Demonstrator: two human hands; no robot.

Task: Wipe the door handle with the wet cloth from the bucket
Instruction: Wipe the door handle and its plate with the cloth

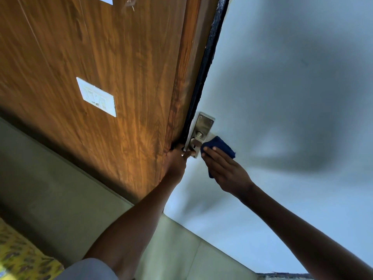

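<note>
A silver door handle [196, 138] with a rectangular metal backplate [205, 123] is mounted on the pale blue-grey door [282, 98], near its black edge. My left hand [176, 160] grips the door's edge just beside the lower end of the backplate, thumb on the plate. My right hand [224, 168] presses a dark blue cloth [221, 145] flat against the door, right next to the handle's lever. The cloth touches the door just right of the backplate. No bucket is in view.
A wood-grain wall panel [101, 77] with a white switch plate [96, 97] stands left of the door's black edge strip [207, 57]. Pale tiled floor [50, 178] lies below, and a yellow patterned fabric [20, 257] sits at the bottom left.
</note>
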